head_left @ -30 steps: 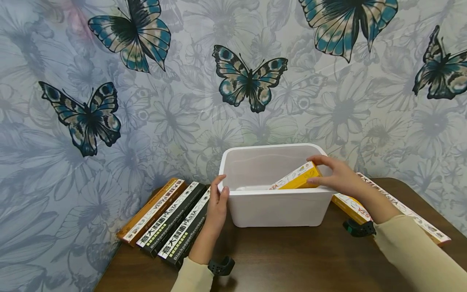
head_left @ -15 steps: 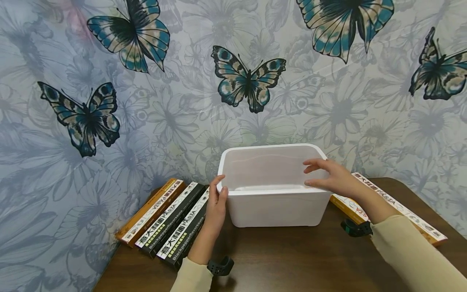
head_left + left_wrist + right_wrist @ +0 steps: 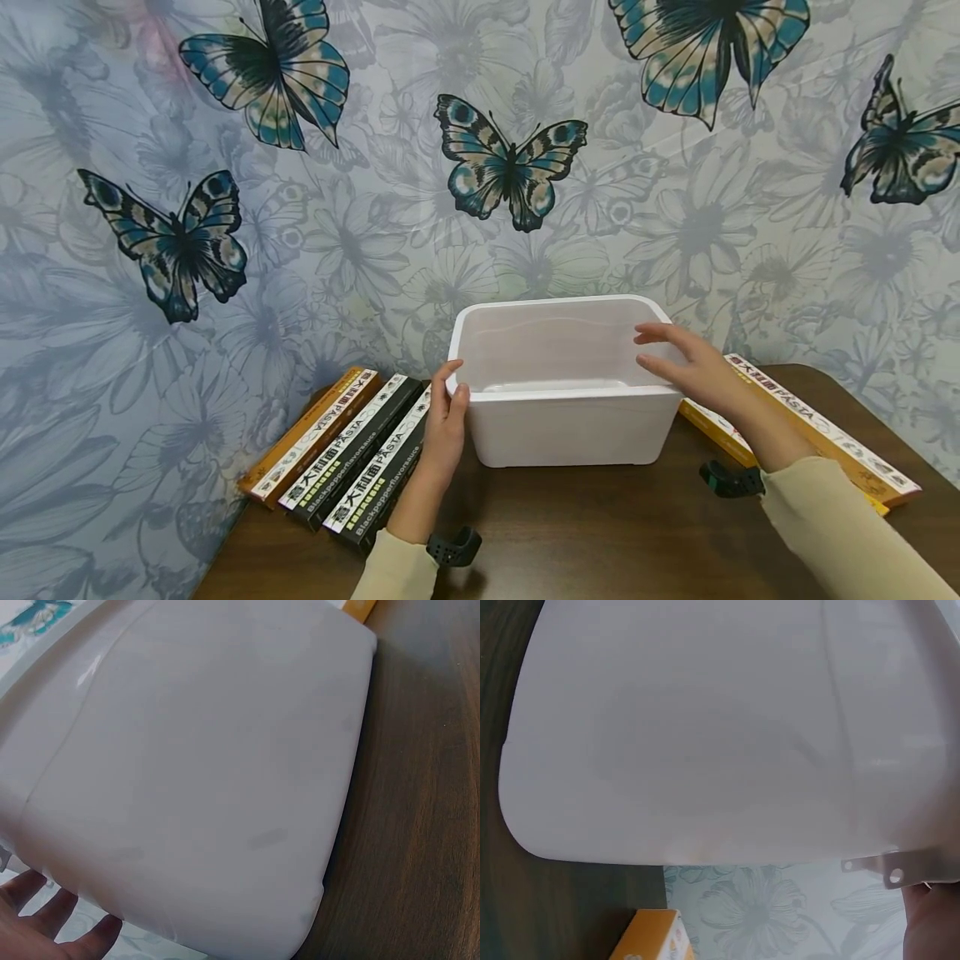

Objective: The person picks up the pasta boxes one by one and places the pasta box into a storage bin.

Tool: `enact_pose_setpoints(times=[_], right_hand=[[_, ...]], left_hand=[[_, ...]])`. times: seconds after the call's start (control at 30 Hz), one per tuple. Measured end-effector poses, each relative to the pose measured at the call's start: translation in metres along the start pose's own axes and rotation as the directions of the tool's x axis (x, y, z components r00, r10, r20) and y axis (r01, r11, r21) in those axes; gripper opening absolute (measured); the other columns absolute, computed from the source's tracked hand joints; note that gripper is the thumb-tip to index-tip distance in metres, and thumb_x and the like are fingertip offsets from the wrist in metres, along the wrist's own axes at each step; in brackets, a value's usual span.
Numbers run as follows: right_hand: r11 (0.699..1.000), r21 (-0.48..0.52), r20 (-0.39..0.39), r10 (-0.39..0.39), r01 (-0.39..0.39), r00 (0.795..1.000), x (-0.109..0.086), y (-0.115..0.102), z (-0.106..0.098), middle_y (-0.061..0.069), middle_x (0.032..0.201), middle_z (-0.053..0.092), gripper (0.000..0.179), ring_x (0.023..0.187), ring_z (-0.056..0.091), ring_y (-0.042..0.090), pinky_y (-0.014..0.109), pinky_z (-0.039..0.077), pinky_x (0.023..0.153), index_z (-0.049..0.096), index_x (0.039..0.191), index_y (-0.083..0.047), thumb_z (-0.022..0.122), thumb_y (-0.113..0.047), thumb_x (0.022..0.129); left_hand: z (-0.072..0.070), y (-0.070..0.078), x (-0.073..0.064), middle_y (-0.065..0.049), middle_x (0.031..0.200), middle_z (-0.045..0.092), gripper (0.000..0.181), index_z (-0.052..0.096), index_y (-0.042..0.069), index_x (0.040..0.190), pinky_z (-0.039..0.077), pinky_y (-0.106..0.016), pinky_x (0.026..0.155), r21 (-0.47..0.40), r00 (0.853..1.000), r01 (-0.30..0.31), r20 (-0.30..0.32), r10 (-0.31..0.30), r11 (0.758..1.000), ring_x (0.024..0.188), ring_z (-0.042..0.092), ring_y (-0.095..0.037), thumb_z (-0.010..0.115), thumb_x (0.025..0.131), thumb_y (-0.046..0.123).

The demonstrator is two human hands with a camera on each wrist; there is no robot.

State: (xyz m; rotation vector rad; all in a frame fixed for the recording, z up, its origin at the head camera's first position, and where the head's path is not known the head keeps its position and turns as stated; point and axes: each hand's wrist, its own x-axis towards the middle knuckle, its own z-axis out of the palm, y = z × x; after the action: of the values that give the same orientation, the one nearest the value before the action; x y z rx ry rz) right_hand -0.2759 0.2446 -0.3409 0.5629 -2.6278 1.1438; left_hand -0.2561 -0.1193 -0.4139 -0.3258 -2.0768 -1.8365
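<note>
A white plastic storage bin (image 3: 577, 429) stands upright near the wall. My left hand (image 3: 444, 429) holds its left end at the rim, thumb near the front corner. In the left wrist view, several left fingers (image 3: 97, 937) lie along the bin's outer wall (image 3: 202, 765). Over the right rim is my right hand (image 3: 697, 367), fingers spread and holding nothing, its tips above the bin's opening. The bin's floor is hidden behind its front wall, so the yellow pasta box seen earlier is out of sight.
Left of the bin lie a brown pasta box (image 3: 313, 435) and two black ones (image 3: 351, 450), (image 3: 381, 467), side by side. To the right, a yellow pasta box (image 3: 716, 429) lies partly under my forearm, beside an orange-brown one (image 3: 832, 429). A butterfly-patterned wall covering (image 3: 517, 267) rises behind the table (image 3: 600, 533).
My right hand has let go of the yellow pasta box, which dropped out of sight into the bin. Afterwards the hand has drawn slightly right. The left hand stays in place.
</note>
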Motion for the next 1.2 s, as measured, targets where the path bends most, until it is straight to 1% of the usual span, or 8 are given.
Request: enact_pose_setpoints(times=[0.2,0.63,0.67,0.73,0.83,1.03,1.1,1.2], right_hand=[[0.998,0.058,-0.034,0.027,-0.025,0.999,-0.008,0.003,0.002,0.019,0.146,0.051,0.061,0.144,0.032,0.043,0.072,0.025,0.107,0.037,0.153,-0.017,0.061,-0.031,0.099],[0.994,0.093,-0.124,-0.047,0.058,0.991,-0.027,0.014,0.007,0.017,0.163,0.029,0.07,0.152,0.018,0.042,0.072,0.013,0.115,0.027,0.159,-0.022,0.061,-0.022,0.098],[0.993,0.104,-0.125,-0.044,0.057,0.991,-0.029,0.015,0.007,0.015,0.164,0.027,0.072,0.153,0.017,0.039,0.069,0.012,0.117,0.023,0.16,-0.025,0.06,-0.021,0.099],[0.992,0.118,-0.126,-0.037,0.051,0.991,-0.033,0.016,0.006,0.013,0.165,0.025,0.074,0.153,0.017,0.037,0.046,0.017,0.125,0.019,0.16,-0.031,0.06,-0.02,0.099],[0.993,0.115,-0.125,-0.015,0.03,0.992,-0.04,0.017,0.004,0.014,0.165,0.022,0.077,0.148,0.025,0.042,0.011,0.027,0.11,0.014,0.16,-0.035,0.059,-0.02,0.1],[0.996,0.081,-0.144,0.038,-0.026,0.989,-0.057,0.024,-0.004,0.02,0.163,0.02,0.077,0.133,0.038,0.059,0.01,0.044,0.093,0.009,0.161,-0.034,0.057,-0.021,0.102],[0.997,0.078,-0.173,0.028,-0.014,0.985,-0.061,0.028,-0.006,0.016,0.164,0.02,0.077,0.141,0.039,0.043,0.003,0.038,0.088,0.011,0.161,-0.032,0.057,-0.018,0.101],[0.998,0.07,-0.231,0.006,0.01,0.973,-0.068,0.035,-0.007,0.006,0.166,0.019,0.076,0.143,0.035,0.008,-0.001,0.033,0.091,0.014,0.161,-0.028,0.058,-0.015,0.101]], left_hand=[[0.0,0.0,-0.001,-0.01,0.158,0.033,0.041,0.04,0.026,0.144,0.026,-0.06,0.114,-0.002,1.0,0.004,0.004,-0.004,1.0,0.144,0.035,-0.034,0.044,0.103,0.033],[0.0,0.001,-0.001,-0.012,0.158,0.032,0.042,0.04,0.025,0.144,0.027,-0.061,0.113,0.005,1.0,-0.018,0.01,0.018,1.0,0.143,0.035,-0.039,0.043,0.103,0.032],[0.0,0.001,-0.001,-0.011,0.158,0.033,0.042,0.04,0.025,0.144,0.028,-0.061,0.113,0.006,1.0,-0.018,0.01,0.018,1.0,0.143,0.036,-0.038,0.044,0.103,0.032],[0.0,0.002,-0.001,-0.011,0.158,0.033,0.042,0.04,0.026,0.144,0.028,-0.06,0.113,0.004,1.0,-0.014,0.006,0.014,1.0,0.143,0.036,-0.037,0.044,0.103,0.033],[0.001,0.002,0.0,-0.011,0.158,0.032,0.041,0.04,0.026,0.144,0.027,-0.06,0.114,0.004,1.0,-0.011,0.006,0.011,1.0,0.143,0.035,-0.037,0.044,0.103,0.032],[0.002,0.001,0.0,-0.011,0.157,0.034,0.041,0.041,0.024,0.143,0.026,-0.058,0.114,0.005,1.0,-0.016,-0.004,0.016,1.0,0.142,0.036,-0.036,0.044,0.103,0.03],[0.002,0.002,0.0,-0.011,0.156,0.035,0.041,0.041,0.024,0.143,0.027,-0.058,0.114,0.005,1.0,-0.017,-0.009,0.017,1.0,0.141,0.036,-0.035,0.044,0.103,0.031],[0.001,0.003,0.0,-0.012,0.156,0.035,0.041,0.041,0.024,0.143,0.027,-0.057,0.114,0.006,1.0,-0.014,-0.012,0.014,1.0,0.141,0.037,-0.034,0.045,0.103,0.03]])
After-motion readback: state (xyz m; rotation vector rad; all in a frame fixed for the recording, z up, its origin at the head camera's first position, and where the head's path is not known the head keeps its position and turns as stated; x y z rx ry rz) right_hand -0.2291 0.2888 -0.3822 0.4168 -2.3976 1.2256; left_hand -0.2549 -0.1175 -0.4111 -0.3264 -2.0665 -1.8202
